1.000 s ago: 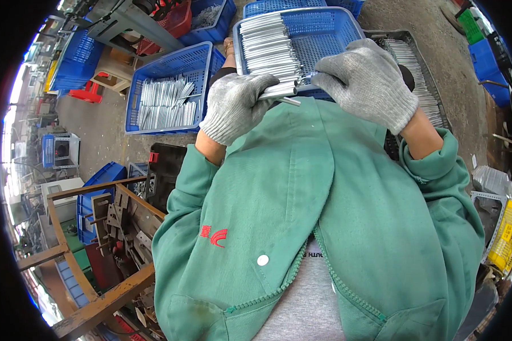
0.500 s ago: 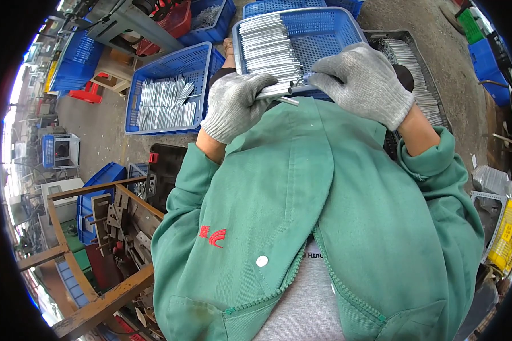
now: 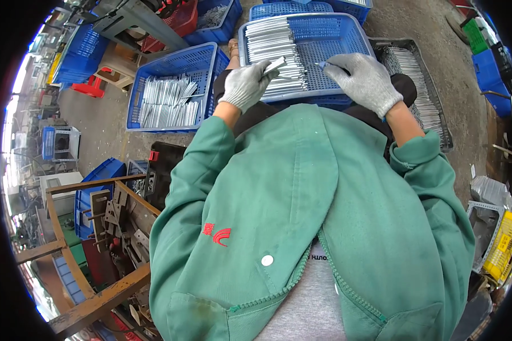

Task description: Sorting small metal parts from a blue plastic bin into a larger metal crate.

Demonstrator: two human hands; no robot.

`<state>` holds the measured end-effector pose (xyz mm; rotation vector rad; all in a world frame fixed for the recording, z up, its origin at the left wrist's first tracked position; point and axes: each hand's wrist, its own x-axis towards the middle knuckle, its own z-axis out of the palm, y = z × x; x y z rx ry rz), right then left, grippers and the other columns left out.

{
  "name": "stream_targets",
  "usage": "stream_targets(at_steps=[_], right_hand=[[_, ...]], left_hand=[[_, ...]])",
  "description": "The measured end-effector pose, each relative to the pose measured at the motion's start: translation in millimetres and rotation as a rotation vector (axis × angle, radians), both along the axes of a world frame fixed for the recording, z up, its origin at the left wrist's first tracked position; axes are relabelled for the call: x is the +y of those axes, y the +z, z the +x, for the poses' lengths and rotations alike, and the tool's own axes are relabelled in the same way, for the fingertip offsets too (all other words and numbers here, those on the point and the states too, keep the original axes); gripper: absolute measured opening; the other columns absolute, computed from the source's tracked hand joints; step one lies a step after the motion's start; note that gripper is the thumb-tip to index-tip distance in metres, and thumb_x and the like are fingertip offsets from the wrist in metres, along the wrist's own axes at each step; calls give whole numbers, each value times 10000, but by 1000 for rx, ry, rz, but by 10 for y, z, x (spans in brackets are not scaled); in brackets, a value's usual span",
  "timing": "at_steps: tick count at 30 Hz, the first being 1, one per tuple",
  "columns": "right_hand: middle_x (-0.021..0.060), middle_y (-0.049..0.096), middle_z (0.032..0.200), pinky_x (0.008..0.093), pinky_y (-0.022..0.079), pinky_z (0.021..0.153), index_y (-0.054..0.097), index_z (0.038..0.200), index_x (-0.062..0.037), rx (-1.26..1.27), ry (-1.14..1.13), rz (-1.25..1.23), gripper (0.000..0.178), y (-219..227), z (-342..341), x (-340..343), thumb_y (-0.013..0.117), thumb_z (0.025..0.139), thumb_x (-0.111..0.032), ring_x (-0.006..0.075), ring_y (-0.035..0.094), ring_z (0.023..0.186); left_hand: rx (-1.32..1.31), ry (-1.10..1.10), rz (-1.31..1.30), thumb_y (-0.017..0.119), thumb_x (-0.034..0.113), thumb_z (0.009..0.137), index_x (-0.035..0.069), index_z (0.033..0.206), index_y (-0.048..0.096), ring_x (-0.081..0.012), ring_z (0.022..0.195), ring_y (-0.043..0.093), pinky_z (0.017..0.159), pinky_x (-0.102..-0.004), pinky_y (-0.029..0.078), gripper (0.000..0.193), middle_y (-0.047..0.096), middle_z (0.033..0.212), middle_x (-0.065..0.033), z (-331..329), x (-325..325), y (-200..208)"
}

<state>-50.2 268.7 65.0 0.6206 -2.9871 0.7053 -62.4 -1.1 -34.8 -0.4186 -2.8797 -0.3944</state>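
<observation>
My gloved left hand [image 3: 246, 86] is closed around silvery metal tubes [image 3: 275, 65], held above the near left of a blue plastic basket [image 3: 363, 41]; how many tubes is hidden by the glove. Across from it, my gloved right hand [image 3: 365, 82] pinches a small, slim blue thing [image 3: 322, 65] over the basket's right half. Its kind is too small to tell, and its tip points left, apart from the tubes. Rows of similar metal tubes [image 3: 270, 40] lie stacked in the left part of the basket.
To the left stands another blue basket [image 3: 207, 63] with loose metal tubes [image 3: 168, 99]. A dark crate [image 3: 424, 42] of rods is at the right. Grey machinery [image 3: 136, 28] rises at the upper left, and a rusty metal frame [image 3: 105, 298] fills the lower left.
My hands have moved apart and away from my chest, over the basket. The tubes in my left hand, earlier close to the right hand's fingers, now tilt upward and stand clear of them.
</observation>
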Motion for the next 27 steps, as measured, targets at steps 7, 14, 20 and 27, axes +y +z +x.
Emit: stream_targets(at_steps=[7, 14, 20, 27], right_hand=[[91, 757, 937, 379, 541, 706, 752, 1023, -74, -41, -63, 71, 301, -257, 53, 111, 613, 915, -319, 302, 697, 762], [96, 759, 934, 378, 542, 719, 755, 1018, -69, 18, -79, 2, 298, -287, 126, 148, 625, 908, -314, 299, 704, 784], [72, 764, 870, 359, 539, 711, 767, 1000, -73, -11, -68, -70, 268, -1, 280, 67, 659, 891, -293, 250, 698, 733], [13, 722, 705, 365, 516, 700, 748, 890, -129, 329, 71, -116, 192, 108, 430, 34, 651, 901, -295, 210, 642, 561]], left_hand=[[-75, 60, -187, 542, 362, 964, 144, 1188, 630, -342, 720, 678, 618, -450, 504, 326, 721, 846, -99, -445, 5, -965], [-129, 28, -93, 527, 364, 977, 149, 1211, 619, -355, 830, 684, 703, -456, 510, 331, 714, 977, -133, -417, 18, -885], [-250, -29, 255, 560, 328, 977, 111, 1182, 631, -303, 751, 658, 688, -399, 493, 307, 698, 906, -104, 125, 134, 113], [-152, -190, 435, 669, 335, 918, 84, 1036, 693, -275, 633, 621, 608, -375, 465, 278, 696, 769, -74, 486, 79, 543]])
